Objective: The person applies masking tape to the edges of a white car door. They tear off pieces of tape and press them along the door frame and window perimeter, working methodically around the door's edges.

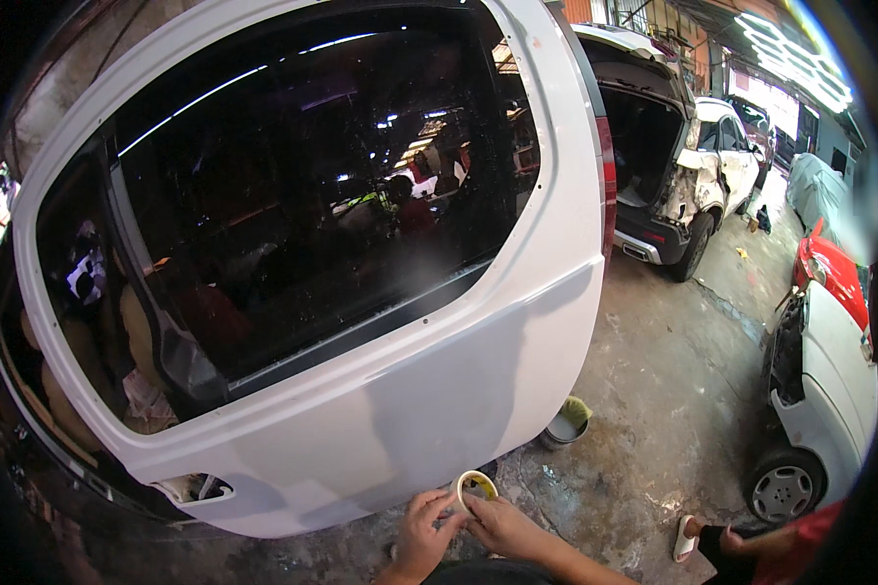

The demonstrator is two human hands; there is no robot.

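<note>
A roll of pale yellow masking tape [461,485] is between my two hands at the lower middle, its round hole turned up toward me. My right hand [505,529] grips its near right side. From the left, my left hand [421,536] has its fingers closed at the roll's edge; whether they pinch the tape's loose end is too small to tell. Just beyond my hands stands a white van's side panel [263,473] with a large dark window [312,195]. A grey primer-like patch [449,400] covers part of the panel below the window.
A bucket [559,436] with a yellowish cloth sits on the stained concrete floor [644,390] by the panel's right end. White vehicles, one with a damaged rear corner [691,180], and a red car [834,273] line the right. Another person's sandalled foot [686,539] shows at lower right.
</note>
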